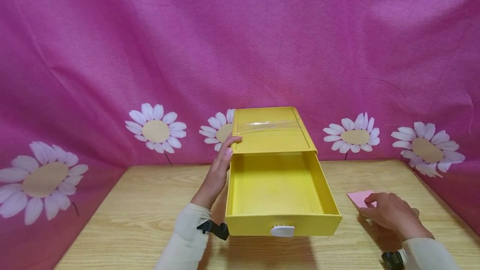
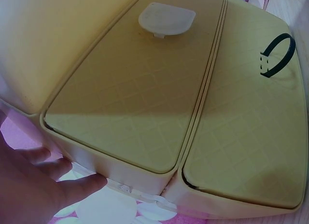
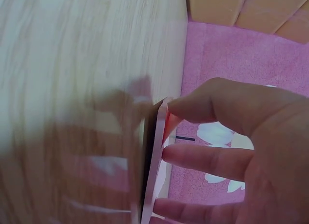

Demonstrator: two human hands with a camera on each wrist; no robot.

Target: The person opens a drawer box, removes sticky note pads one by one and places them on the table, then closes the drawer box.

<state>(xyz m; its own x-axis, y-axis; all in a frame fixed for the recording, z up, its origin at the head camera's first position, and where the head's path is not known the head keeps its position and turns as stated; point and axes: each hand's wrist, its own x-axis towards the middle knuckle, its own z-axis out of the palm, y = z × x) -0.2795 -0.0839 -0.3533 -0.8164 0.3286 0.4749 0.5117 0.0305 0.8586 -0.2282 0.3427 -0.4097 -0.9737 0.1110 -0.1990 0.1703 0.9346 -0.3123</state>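
A yellow drawer unit [image 1: 271, 138] stands mid-table in the head view, its top drawer [image 1: 281, 186] pulled out and bare inside. On that drawer's front is a white handle [image 1: 283, 231]. My left hand [image 1: 219, 170] rests against the unit's left side, fingers extended, the thumb by the top edge. In the left wrist view, lower drawer fronts show, one with a white handle [image 2: 167, 20], another with a black loop [image 2: 282, 55]. To the right, my right hand [image 1: 393, 213] pinches a pink paper pad [image 1: 361, 198] low over the table. The pad appears edge-on in the right wrist view.
The wooden table [image 1: 142, 211] extends to both sides of the unit. Behind and beside it hangs a pink cloth [image 1: 225, 41] printed with white daisies. A strip of clear tape [image 1: 268, 126] crosses the unit's top. Black straps circle both wrists.
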